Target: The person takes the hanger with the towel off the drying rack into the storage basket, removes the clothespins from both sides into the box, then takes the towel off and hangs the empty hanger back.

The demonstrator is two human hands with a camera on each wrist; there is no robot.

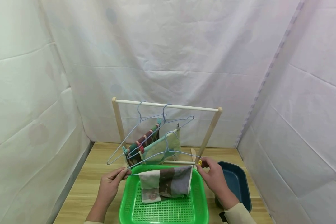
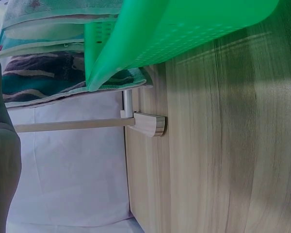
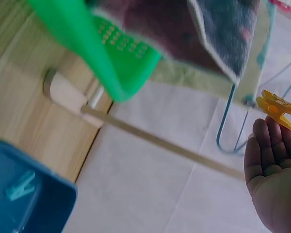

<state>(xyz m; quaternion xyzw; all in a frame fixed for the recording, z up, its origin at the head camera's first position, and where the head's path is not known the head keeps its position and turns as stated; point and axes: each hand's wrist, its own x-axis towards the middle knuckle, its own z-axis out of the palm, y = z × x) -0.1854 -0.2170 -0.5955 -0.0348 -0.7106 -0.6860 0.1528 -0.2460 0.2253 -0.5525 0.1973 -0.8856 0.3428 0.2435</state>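
Note:
A blue wire hanger (image 1: 167, 151) is held tilted over the green basket (image 1: 122, 203). My left hand (image 1: 110, 183) pinches its left corner between thumb and fingers. Over the hanger's lower bar drapes a small cloth (image 1: 165, 183) in grey-white, brown and purplish-grey. At the hanger's right end, my right hand (image 1: 214, 179) pinches a yellow clothespin (image 3: 276, 108) beside the cloth's corner. In the right wrist view, the other fingers of that hand extend below the clothespin. The left wrist view shows only part of the left hand (image 2: 2, 160), at its edge.
Behind the basket stands a rack with a white top bar (image 1: 196, 108). Two hangers on it carry a camouflage-patterned cloth (image 1: 145, 140) and a pale green cloth (image 1: 169, 143), clipped with clothespins. A dark blue bin (image 1: 248, 196) at the right holds a teal clothespin (image 3: 20, 187).

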